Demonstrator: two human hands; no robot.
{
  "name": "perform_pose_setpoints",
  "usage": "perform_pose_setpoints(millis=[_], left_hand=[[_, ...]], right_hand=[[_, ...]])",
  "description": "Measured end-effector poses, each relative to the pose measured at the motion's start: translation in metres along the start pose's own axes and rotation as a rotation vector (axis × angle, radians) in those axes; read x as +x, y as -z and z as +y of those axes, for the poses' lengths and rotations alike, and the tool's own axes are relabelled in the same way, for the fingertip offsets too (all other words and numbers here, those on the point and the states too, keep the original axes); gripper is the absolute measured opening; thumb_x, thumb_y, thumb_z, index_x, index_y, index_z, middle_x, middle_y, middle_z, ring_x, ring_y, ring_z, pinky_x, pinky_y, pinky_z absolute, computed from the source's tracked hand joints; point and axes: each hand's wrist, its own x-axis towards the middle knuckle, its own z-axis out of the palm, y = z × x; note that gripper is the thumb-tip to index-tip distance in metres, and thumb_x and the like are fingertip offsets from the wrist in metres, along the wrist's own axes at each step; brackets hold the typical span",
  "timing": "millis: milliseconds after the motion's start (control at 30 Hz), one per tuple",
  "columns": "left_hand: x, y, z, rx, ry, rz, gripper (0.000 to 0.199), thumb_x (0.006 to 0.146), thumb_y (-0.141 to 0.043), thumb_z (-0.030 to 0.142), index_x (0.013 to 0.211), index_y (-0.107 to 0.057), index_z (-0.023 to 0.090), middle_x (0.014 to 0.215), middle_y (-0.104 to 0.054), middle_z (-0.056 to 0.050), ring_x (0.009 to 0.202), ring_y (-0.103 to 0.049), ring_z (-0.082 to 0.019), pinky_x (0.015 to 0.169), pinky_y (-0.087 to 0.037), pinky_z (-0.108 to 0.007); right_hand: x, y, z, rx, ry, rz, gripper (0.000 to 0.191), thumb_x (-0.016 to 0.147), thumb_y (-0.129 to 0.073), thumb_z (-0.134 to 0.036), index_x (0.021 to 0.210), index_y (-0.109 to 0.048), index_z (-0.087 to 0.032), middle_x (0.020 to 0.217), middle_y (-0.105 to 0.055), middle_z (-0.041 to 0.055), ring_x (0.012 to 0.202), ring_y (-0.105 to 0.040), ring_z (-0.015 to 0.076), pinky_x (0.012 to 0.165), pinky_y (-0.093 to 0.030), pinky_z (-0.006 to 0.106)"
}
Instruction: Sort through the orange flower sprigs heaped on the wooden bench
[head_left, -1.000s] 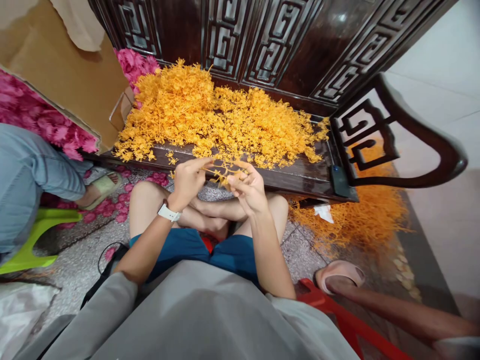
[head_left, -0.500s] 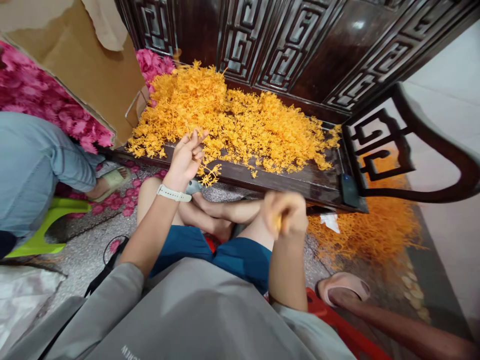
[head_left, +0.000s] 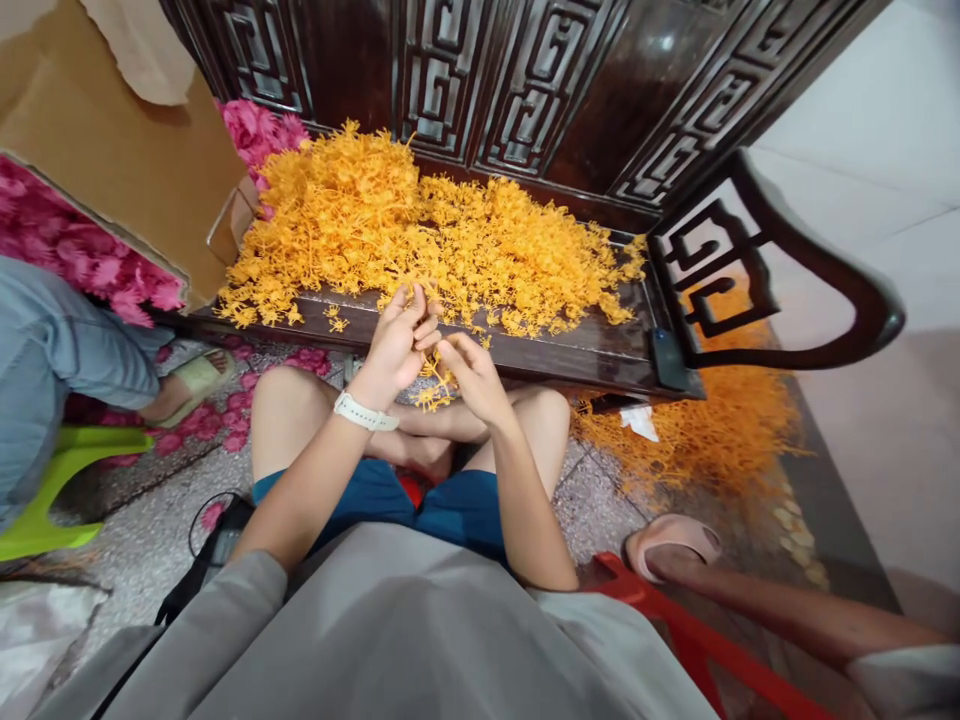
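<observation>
In front of my lap, my left hand [head_left: 403,342], with a pale watch strap on its wrist, is closed on a small bunch of yellow branching artificial flower pieces [head_left: 433,392]. They dangle below its fingers. My right hand [head_left: 475,378] meets it from the right, thumb and fingers pinched on the same bunch. The exact point of contact is hidden between the fingers. Just beyond both hands, a large heap of similar yellow flower pieces [head_left: 495,250] covers the seat of a dark carved wooden bench [head_left: 525,366].
A cardboard box [head_left: 120,150] stands at the left by pink artificial flowers [head_left: 90,245]. Orange strands [head_left: 697,430] lie on the floor at the right. A person's jeans leg [head_left: 67,370] is beside a green stool [head_left: 60,490]. Another person's sandalled foot [head_left: 671,548] is near a red stool [head_left: 675,620].
My right hand has moved left from above my right knee to meet my left hand at the yellow pieces. The left hand stays closed on them. The view has shifted slightly right.
</observation>
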Motion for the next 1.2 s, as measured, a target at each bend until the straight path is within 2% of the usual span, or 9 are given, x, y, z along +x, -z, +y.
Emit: perform_pose_setpoints(millis=[167,367,567,733,800,900,1000,1067,1200], left_hand=[[0.002,-0.002,-0.002,0.012,0.025,-0.029,0.016,0.107,-0.056,0.008,0.098,-0.062,0.020,0.075,-0.060,0.003,0.044,-0.028,-0.002,0.042,-0.021,-0.012],[0.003,0.004,-0.001,-0.017,0.033,0.079,0.027,0.101,-0.049,-0.004,0.091,-0.056,0.020,0.071,-0.055,0.005,0.041,-0.025,-0.002,0.039,-0.018,-0.013],[0.035,0.022,0.002,-0.021,-0.036,0.146,0.035,0.092,-0.043,-0.014,0.085,-0.051,0.019,0.070,-0.054,0.005,0.041,-0.025,-0.004,0.038,-0.018,-0.015],[0.050,0.019,0.029,0.043,-0.127,0.065,0.031,0.089,-0.057,-0.010,0.087,-0.062,0.020,0.070,-0.060,0.006,0.046,-0.018,-0.005,0.041,-0.015,-0.016],[0.049,0.017,0.035,0.070,-0.109,0.027,0.028,0.083,-0.068,-0.004,0.083,-0.070,0.024,0.067,-0.062,0.008,0.050,-0.011,-0.006,0.042,-0.010,-0.018],[0.043,0.014,0.036,0.157,-0.127,-0.002,0.026,0.067,-0.084,0.011,0.072,-0.075,0.035,0.060,-0.062,0.014,0.059,0.005,-0.011,0.048,0.004,-0.025],[0.038,0.006,0.026,0.306,-0.207,-0.015,0.026,0.056,-0.088,0.025,0.067,-0.077,0.046,0.055,-0.060,0.018,0.070,0.014,-0.017,0.060,0.012,-0.033],[0.037,-0.003,0.014,0.378,-0.195,-0.027,0.022,0.056,-0.083,0.031,0.065,-0.077,0.050,0.054,-0.060,0.020,0.073,0.014,-0.019,0.064,0.012,-0.036],[0.040,-0.021,-0.013,0.377,-0.111,-0.006,0.021,0.053,-0.068,0.037,0.053,-0.071,0.057,0.054,-0.061,0.025,0.066,0.010,-0.019,0.068,0.007,-0.038]], right_hand=[[0.001,0.004,0.008,-0.012,0.100,0.044,0.037,0.103,-0.068,-0.055,0.092,-0.062,-0.020,0.066,-0.046,-0.0070,0.057,-0.038,0.0094,0.055,-0.032,0.024],[-0.032,0.001,-0.004,-0.254,0.376,0.318,0.019,0.104,-0.061,-0.029,0.089,-0.068,-0.019,0.082,-0.068,0.0011,0.074,-0.062,0.0133,0.070,-0.049,0.025],[-0.069,-0.025,-0.035,-0.312,0.461,-0.314,0.023,0.097,-0.047,-0.006,0.100,-0.067,-0.015,0.097,-0.078,0.0072,0.090,-0.073,0.0123,0.088,-0.056,0.019],[-0.067,0.003,-0.062,0.102,0.327,-0.712,0.019,0.105,-0.064,-0.028,0.102,-0.070,-0.011,0.095,-0.076,0.0105,0.087,-0.073,0.0140,0.085,-0.057,0.022],[-0.052,0.025,-0.060,0.366,0.264,-0.555,0.032,0.100,-0.075,-0.046,0.099,-0.071,-0.014,0.088,-0.074,0.0063,0.073,-0.068,0.0126,0.071,-0.056,0.022],[-0.022,0.054,-0.043,0.756,0.089,0.045,0.050,0.101,-0.062,-0.070,0.117,-0.064,-0.023,0.096,-0.076,0.0039,0.065,-0.062,0.0126,0.059,-0.053,0.024],[0.001,0.069,-0.019,0.836,-0.108,0.472,0.044,0.110,-0.050,-0.063,0.132,-0.051,-0.025,0.099,-0.076,0.0027,0.061,-0.063,0.0118,0.056,-0.053,0.023],[0.008,0.067,-0.003,0.767,-0.155,0.539,0.047,0.110,-0.049,-0.064,0.134,-0.051,-0.022,0.094,-0.074,0.0013,0.057,-0.062,0.0112,0.053,-0.052,0.022],[0.003,0.040,0.020,0.600,-0.104,0.268,0.086,0.095,-0.041,-0.094,0.125,-0.064,-0.018,0.079,-0.068,0.0013,0.053,-0.061,0.0135,0.047,-0.051,0.024]])
